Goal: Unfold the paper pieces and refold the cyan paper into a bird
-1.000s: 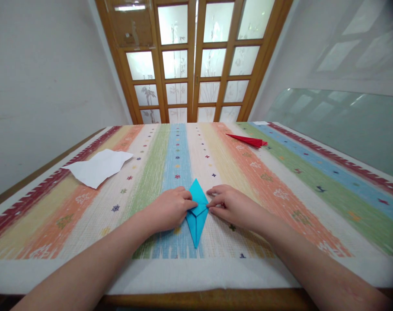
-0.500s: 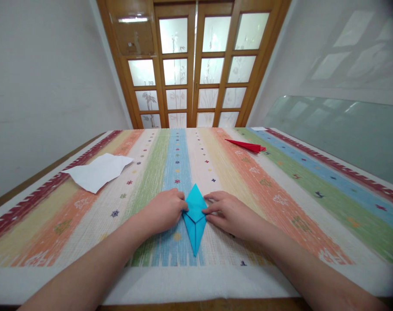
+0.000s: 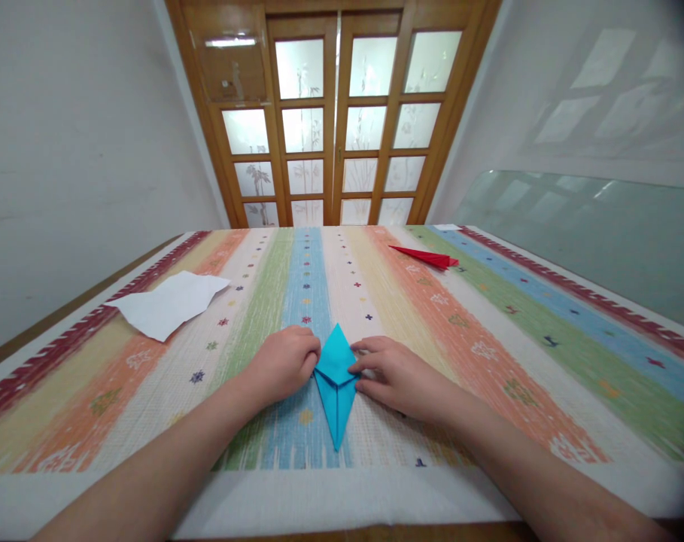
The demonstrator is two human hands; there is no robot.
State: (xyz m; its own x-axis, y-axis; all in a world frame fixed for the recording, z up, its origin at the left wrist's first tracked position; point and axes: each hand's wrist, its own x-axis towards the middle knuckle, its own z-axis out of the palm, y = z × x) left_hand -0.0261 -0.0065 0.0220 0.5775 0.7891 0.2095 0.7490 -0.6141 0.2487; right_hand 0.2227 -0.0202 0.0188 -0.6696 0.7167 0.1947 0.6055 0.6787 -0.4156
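My left hand (image 3: 285,363) curled, fingertips pinching blue folded paper (image 3: 335,384) at its left edge, my right hand (image 3: 395,374) pressing its right edge, striped tablecloth (image 3: 488,331) beneath.

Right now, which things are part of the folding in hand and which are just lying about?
In hand:
- blue folded paper, flat on the cloth
- left hand touching its left corner
- right hand touching its right corner

Lying about:
- white paper sheet, far left
- red folded paper, far right
- striped tablecloth
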